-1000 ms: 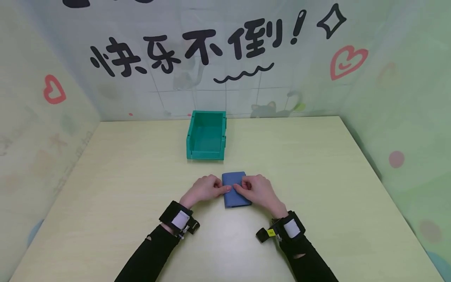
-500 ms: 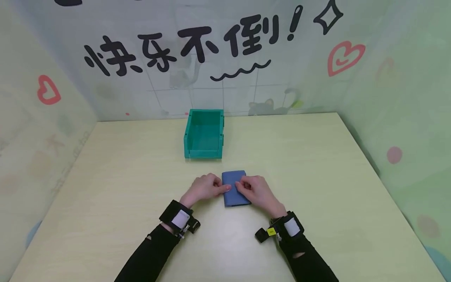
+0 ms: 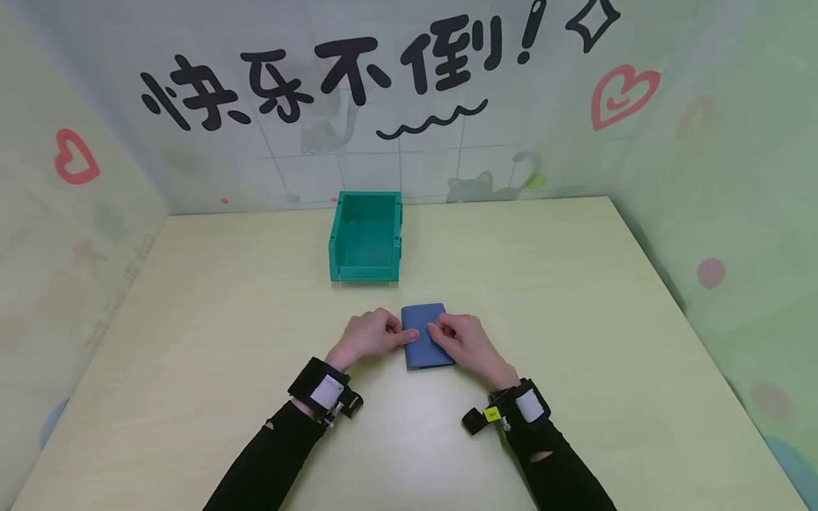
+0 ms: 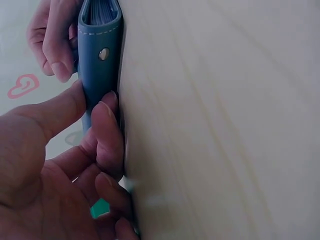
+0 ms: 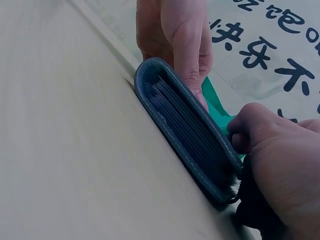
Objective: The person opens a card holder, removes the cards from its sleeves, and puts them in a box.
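Your left hand (image 3: 371, 333) pinches the left edge of the blue wallet (image 3: 421, 353), which lies between your hands on the table (image 3: 243, 298). Your right hand's (image 3: 469, 345) fingers curl at its right side; whether they pinch it, I can't tell. Beyond your left grip stands a green bin (image 3: 364, 274).

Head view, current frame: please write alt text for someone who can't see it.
A person's left hand and right hand hold a blue rectangular leather-look card holder by its opposite sides on a pale wood-grain table. Beyond it, slightly left, stands a teal plastic bin, before a pale printed backdrop with black lettering.
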`<state>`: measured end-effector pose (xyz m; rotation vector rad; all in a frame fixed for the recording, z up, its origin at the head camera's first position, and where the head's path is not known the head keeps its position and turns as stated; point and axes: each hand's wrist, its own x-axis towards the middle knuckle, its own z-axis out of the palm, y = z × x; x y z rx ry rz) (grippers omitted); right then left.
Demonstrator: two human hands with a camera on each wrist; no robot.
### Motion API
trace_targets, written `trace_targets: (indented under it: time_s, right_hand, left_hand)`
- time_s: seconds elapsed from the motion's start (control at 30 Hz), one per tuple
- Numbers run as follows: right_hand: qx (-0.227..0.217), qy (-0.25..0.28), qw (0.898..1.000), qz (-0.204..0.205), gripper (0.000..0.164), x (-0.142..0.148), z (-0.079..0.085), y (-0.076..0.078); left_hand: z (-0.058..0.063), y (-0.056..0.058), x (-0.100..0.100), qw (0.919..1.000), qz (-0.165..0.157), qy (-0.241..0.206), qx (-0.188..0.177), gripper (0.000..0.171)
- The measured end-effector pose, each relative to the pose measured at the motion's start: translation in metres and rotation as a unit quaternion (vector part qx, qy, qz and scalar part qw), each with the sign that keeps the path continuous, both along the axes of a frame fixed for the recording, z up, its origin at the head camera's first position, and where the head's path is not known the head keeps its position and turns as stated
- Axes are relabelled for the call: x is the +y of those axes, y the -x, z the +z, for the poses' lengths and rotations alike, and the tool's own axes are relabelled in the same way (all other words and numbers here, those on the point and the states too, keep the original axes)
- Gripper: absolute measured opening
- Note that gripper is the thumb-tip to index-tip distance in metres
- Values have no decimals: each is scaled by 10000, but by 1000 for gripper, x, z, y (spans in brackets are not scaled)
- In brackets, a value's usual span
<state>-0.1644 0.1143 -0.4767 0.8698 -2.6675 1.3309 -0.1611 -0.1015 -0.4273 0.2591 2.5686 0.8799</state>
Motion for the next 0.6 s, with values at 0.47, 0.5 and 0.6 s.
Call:
trace_targets:
  time_s: [0.47, 0.5, 0.6]
  right_hand:
    - [-828, 1048, 9896, -529, 29, 10, 0, -3]
    - [-761, 1137, 9887, -610, 29, 11, 0, -3]
    - [-483, 1330, 9864, -837, 29, 18, -2, -3]
  left_hand:
    - [1, 0, 0, 10000, 35, 47, -24, 43]
    - [1, 0, 0, 10000, 45, 40, -32, 43]
    - [1, 0, 1, 9999, 79, 38, -53, 41]
